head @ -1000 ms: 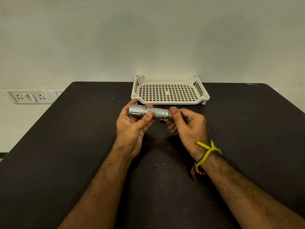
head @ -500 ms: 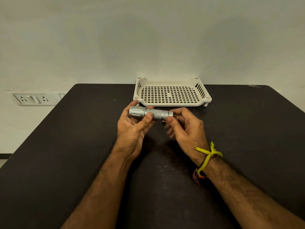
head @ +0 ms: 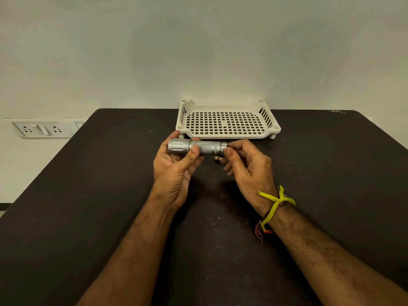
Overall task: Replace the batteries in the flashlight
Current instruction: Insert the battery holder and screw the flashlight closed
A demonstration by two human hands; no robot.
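A silver flashlight [head: 199,146] lies level above the black table [head: 88,195], its wide head pointing left. My left hand [head: 174,164] grips it around the head and the knurled body, thumb on top. My right hand [head: 245,164] pinches the flashlight's right tail end between thumb and forefinger; what sits between those fingertips is hidden. A small brass-coloured piece [head: 218,159] lies on the table just under the tail end, partly covered by my right fingers.
A cream perforated plastic tray [head: 228,134] stands right behind the flashlight at the table's far edge, against the wall. Wall sockets [head: 42,129] sit to the left, beyond the table. A yellow thread is tied round my right wrist.
My right hand has drawn back from over the tail end to a fingertip pinch at its tip, uncovering the brass-coloured piece on the table. The left hand's grip is unchanged.
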